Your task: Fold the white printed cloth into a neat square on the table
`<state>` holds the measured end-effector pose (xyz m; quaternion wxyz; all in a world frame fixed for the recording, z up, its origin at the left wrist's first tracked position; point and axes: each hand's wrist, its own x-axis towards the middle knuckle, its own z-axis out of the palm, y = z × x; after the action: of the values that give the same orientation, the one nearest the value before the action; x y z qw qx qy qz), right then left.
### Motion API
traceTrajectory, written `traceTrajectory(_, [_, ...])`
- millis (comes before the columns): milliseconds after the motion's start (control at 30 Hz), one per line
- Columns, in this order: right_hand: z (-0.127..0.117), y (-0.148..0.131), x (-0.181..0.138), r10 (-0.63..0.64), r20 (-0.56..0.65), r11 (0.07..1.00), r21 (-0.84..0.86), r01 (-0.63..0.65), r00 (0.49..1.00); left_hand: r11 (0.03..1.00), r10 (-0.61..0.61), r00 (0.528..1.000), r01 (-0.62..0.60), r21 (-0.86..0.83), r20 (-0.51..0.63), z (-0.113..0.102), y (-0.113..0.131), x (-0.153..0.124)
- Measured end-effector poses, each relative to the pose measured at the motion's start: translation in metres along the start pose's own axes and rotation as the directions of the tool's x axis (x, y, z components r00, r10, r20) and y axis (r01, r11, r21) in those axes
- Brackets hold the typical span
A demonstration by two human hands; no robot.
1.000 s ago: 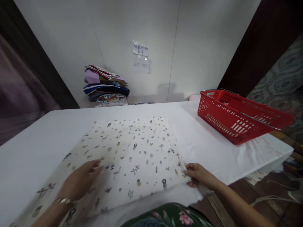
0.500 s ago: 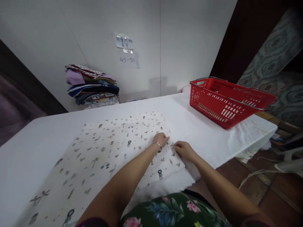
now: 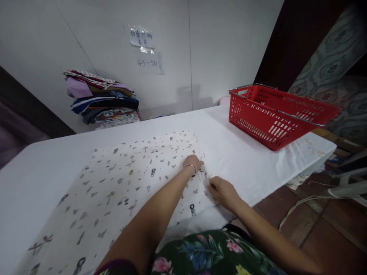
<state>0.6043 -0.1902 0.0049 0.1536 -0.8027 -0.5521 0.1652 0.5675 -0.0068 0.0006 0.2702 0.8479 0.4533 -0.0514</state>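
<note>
A cream cloth (image 3: 114, 175) printed with small grey and green motifs lies spread on the white-covered table. My left hand (image 3: 192, 163), with a bracelet at the wrist, is closed on the cloth's right edge, its fingertips mostly hidden beneath the hand. Slightly nearer to me, my right hand (image 3: 223, 191) pinches the same edge between thumb and fingers. Small creases run through the fabric between the two hands.
A red plastic basket (image 3: 258, 118) with metal handles stands at the table's right. Folded clothes (image 3: 103, 97) are piled by the wall at back left. Paper signs (image 3: 147, 63) hang on the wall. The white tablecloth (image 3: 223, 149) drapes over the front edge.
My right hand has moved down along the cloth's right edge, toward me. My left hand stays at that edge. The whole view has shifted slightly.
</note>
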Motion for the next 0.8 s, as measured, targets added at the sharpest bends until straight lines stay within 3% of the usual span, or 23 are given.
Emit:
traceTrajectory(200, [0.005,-0.011,-0.004,-0.089,0.014,0.995,-0.043,0.089,0.996,0.999,-0.001,0.998,0.004,-0.044,0.065,-0.004,-0.005,0.005])
traceTrajectory(367, [0.011,-0.007,-0.004,-0.132,-0.011,0.991,-0.006,0.132,0.991,0.999,0.018,1.000,-0.019,-0.036,-0.013,-0.004,-0.001,0.005])
traceTrajectory(500, [0.011,0.003,-0.005,-0.013,-0.056,0.994,0.108,0.019,0.998,0.996,-0.001,0.999,0.004,-0.087,0.032,-0.002,-0.005,0.006])
traceTrajectory(633, [0.007,0.011,-0.004,0.081,-0.014,0.981,0.180,-0.077,0.997,0.991,-0.020,0.998,0.027,-0.128,0.052,0.000,-0.009,0.005])
traceTrajectory(800, [0.002,0.012,0.002,0.158,0.031,0.979,0.127,-0.160,0.987,0.994,0.010,1.000,-0.009,-0.108,0.005,0.003,0.001,0.004])
